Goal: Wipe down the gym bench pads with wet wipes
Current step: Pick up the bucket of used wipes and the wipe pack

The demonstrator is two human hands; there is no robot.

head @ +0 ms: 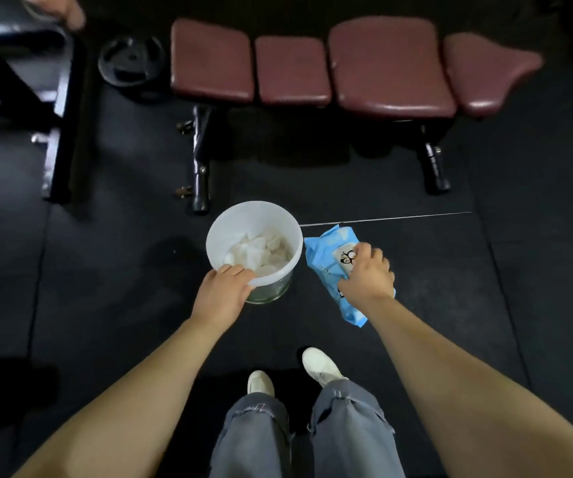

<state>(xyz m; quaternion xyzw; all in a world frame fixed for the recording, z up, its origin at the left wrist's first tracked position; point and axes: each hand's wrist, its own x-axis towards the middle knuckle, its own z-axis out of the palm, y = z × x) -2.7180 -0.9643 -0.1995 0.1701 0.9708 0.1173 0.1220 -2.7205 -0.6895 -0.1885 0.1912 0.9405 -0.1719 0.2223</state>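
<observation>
While our left hand curls its fingers over the near rim of the round white plastic bucket, we judge it is there to steady or lift the bucket, which sits on the dark rubber floor mat just in front of us; our right hand is clenched round the soft light-blue pack of wet wipes, which lies on the mat just beside the bucket, its near end poking out below our wrist; whether the fingers are taking up the whole pack or working at its flap we cannot tell. Crumpled white wipes lie inside the bucket, so it seems to serve as the bin for used ones, kept close to the pack so both stay within one reach. Our white shoes stand near, behind both things. Further out, well apart from the hands, stands the gym bench with four maroon padded sections in a row on a black metal frame; neither hand touches the pads now. Beside the bench's left end lies a black weight plate, and a dark rack stands at the far left.
</observation>
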